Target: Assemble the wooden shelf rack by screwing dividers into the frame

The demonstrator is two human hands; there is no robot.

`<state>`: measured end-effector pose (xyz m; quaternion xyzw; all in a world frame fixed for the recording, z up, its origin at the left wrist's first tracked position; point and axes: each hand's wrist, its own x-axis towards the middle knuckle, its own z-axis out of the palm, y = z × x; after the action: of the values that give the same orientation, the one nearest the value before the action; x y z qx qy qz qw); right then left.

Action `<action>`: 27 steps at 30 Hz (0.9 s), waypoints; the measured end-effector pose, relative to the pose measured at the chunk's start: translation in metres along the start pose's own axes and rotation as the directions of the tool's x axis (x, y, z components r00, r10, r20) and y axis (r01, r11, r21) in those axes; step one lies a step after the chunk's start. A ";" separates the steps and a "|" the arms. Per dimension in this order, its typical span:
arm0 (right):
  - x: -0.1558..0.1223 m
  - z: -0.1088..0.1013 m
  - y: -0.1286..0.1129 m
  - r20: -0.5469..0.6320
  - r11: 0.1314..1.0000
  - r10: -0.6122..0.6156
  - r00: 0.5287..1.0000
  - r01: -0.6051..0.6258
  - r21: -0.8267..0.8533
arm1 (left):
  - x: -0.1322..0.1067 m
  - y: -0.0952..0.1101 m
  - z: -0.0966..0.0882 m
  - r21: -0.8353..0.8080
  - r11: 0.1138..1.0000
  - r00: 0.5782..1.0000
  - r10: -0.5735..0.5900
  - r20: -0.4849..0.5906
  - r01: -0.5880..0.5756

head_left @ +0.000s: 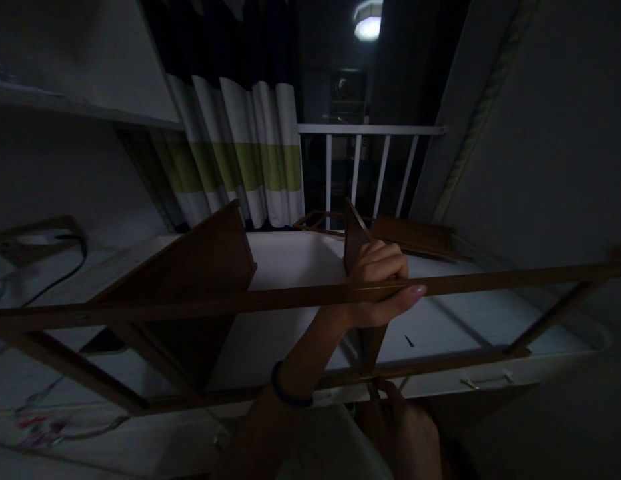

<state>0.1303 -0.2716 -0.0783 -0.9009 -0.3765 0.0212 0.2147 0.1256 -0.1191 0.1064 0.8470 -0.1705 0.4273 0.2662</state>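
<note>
A brown wooden frame (pixel 270 298) stands across the white desk, its long top rail running the full width of the view. My left hand (pixel 377 270) is closed around this rail near the middle, thumb in front and fingers behind; a dark band circles the wrist. Lower down, my right hand (pixel 407 427) is at the bottom rail (pixel 335 380), below the middle upright. Its fingers are pinched together, and what they hold is too dark to make out. Behind the frame stand a large brown panel (pixel 190 267) at left and a narrower panel (pixel 355 230) by my left hand.
More brown wooden pieces (pixel 415 237) lie at the back right of the white desk (pixel 285 260). A small dark object (pixel 409 341) lies right of my hands. Cables (pixel 55 280) run at the left. Behind are a striped curtain (pixel 240 160) and white window bars (pixel 357 167).
</note>
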 end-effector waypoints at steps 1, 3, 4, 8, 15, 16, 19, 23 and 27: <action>0.001 -0.002 0.000 0.026 0.998 0.007 1.000 -0.008 0.065 | 0.000 0.000 0.000 -0.007 1.000 1.000 0.006 0.002 -0.005; 0.002 -0.003 0.000 0.077 0.983 0.022 0.997 -0.036 0.181 | 0.001 0.000 0.000 -0.015 1.000 1.000 0.009 0.000 -0.009; 0.003 -0.003 0.000 0.094 0.975 0.026 0.995 -0.046 0.217 | 0.001 0.000 0.000 -0.015 1.000 1.000 0.008 -0.004 -0.008; 0.003 -0.002 -0.002 0.081 0.963 0.055 0.995 -0.075 0.261 | 0.000 0.000 0.001 -0.014 1.000 1.000 0.001 -0.013 -0.002; 0.006 -0.010 -0.009 0.083 0.949 0.080 0.993 -0.101 0.299 | 0.000 0.000 0.001 -0.007 1.000 1.000 0.002 -0.012 -0.002; 0.006 -0.011 -0.010 0.088 0.954 0.079 0.993 -0.101 0.282 | 0.000 0.000 0.001 -0.007 1.000 1.000 0.001 -0.016 -0.001; 0.005 -0.013 -0.015 0.116 0.980 0.091 0.989 -0.110 0.166 | 0.000 0.000 0.001 -0.009 1.000 1.000 0.007 -0.015 -0.007; 0.002 -0.006 -0.013 0.111 0.991 0.130 0.985 -0.132 0.012 | 0.001 0.001 0.000 -0.016 1.000 1.000 0.021 -0.009 -0.021; -0.003 0.004 -0.006 0.032 0.990 0.101 0.994 -0.104 0.093 | 0.002 0.002 -0.001 -0.017 0.999 1.000 0.027 0.002 -0.027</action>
<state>0.1239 -0.2685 -0.0801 -0.9076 -0.3312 0.0621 0.2505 0.1250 -0.1199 0.1090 0.8427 -0.1858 0.4287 0.2673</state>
